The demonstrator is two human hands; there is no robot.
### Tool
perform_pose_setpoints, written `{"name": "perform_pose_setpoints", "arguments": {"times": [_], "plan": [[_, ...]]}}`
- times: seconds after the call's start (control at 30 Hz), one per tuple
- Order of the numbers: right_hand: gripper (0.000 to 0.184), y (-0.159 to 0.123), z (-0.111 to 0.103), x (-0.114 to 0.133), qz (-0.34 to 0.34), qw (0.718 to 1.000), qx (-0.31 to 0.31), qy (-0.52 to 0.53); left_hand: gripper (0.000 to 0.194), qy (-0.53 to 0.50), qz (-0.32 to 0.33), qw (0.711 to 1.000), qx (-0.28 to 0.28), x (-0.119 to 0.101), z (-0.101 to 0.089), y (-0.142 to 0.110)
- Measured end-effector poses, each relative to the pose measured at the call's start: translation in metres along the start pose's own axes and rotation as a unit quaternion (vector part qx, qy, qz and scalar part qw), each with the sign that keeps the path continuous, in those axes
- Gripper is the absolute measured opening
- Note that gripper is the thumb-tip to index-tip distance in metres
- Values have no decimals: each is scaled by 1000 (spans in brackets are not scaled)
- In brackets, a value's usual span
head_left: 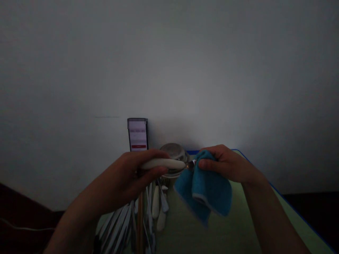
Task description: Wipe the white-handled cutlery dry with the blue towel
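Observation:
My left hand (144, 165) grips the thick white handle of a piece of cutlery (169, 163), held level above the table. A short metal neck shows at the handle's right end. The rest of that metal end is hidden in a blue cloth (212, 190), so I cannot tell whether it is a fork, spoon or knife. My right hand (222, 162) pinches the cloth around the metal, thumb in front. The cloth's loose corners hang down below the fingers. Under my hands lie other white-handled cutlery pieces (155, 203), one with fork tines near it.
Many metal cutlery pieces (116, 225) lie at the left of the green tabletop (225, 233), beside wooden chopsticks (140, 225). A metal bowl or lid (173, 150) stands behind my hands. A phone (138, 135) showing a timer leans on the wall (185, 70). The table has a blue edge.

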State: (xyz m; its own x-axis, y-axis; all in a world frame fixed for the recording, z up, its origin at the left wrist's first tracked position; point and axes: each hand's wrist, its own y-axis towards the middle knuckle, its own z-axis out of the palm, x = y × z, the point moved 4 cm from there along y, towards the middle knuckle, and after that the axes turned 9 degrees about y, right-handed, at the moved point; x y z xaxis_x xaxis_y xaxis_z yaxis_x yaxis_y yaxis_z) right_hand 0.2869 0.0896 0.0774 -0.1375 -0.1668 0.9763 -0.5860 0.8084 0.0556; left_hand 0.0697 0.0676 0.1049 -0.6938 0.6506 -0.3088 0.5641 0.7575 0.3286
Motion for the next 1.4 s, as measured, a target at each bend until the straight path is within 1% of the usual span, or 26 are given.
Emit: {"name": "perform_pose_setpoints", "arguments": {"times": [0.1,0.23,0.4,0.63,0.73,0.87,0.9,1.0,1.1,1.17,1.3,1.4], "plan": [[28,0,1,1,-2,1000,4,8,23,4,12,1000,-3,0,0,-1],[26,1,3,2,-3,1000,11,4,24,10,11,1000,-1,0,0,0],[27,1,2,0,-4,1000,10,4,24,-2,8,1000,3,-1,0,1],[38,1,0,-5,20,999,-24,14,23,6,10,1000,-8,-3,-1,3],[42,-1,-4,-5,11,999,-37,-17,22,9,20,1000,-10,-2,-1,0],[45,-7,-16,-1,-9,996,-73,-52,23,20,12,1000,-12,4,-3,-4],[45,-8,-17,0,-15,995,-72,-63,23,20,11,1000,-9,5,-3,-3],[45,-8,-12,4,-8,993,-25,-113,24,16,11,1000,9,5,-1,-1],[47,-3,0,6,15,984,28,-176,22,7,19,999,43,3,3,2],[47,0,10,9,12,975,56,-213,21,3,26,998,54,1,5,3],[38,3,21,13,-5,966,103,-238,21,14,21,999,34,1,4,3],[30,3,22,14,-24,964,106,-241,21,16,14,999,26,1,4,3]]}}
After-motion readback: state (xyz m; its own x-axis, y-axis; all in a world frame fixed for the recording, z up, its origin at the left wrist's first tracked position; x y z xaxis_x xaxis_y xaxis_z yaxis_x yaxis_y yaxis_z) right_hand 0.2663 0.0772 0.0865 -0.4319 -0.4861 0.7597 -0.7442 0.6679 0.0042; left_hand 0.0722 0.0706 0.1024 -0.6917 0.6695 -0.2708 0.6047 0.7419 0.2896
